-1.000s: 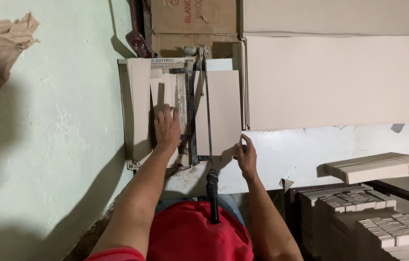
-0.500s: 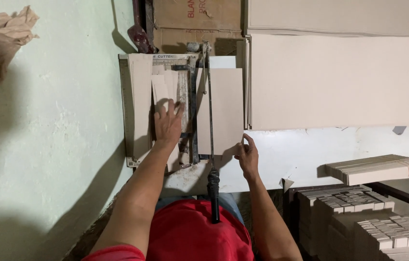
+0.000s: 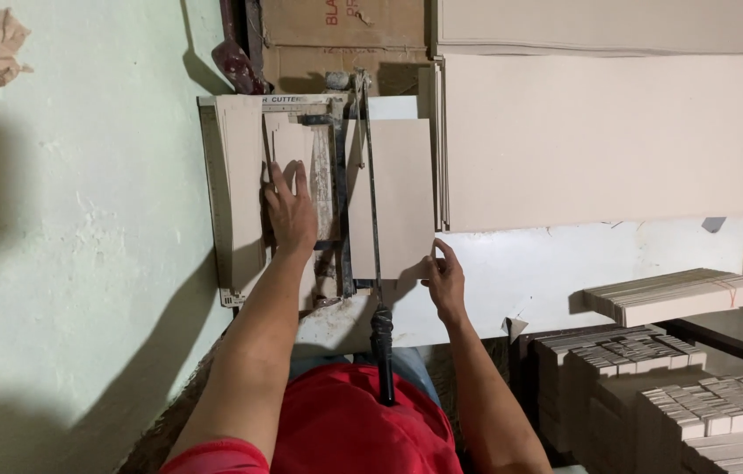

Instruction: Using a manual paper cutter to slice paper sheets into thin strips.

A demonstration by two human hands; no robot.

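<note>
The left hand covers part of a narrow beige tile strip on the tile cutter. Just right of the cutter, the right hand hides the near corner of the beige tile. A brown cardboard box beyond the cutter is cut off by the top edge, and the stacked small tiles far right of it run off the bottom right corner.

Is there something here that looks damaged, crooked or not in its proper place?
Nothing stands out. The left hand lies flat on the narrow tile strip in the tile cutter, the right hand touches the wide tile at its corner, and both tiles lie straight.
</note>
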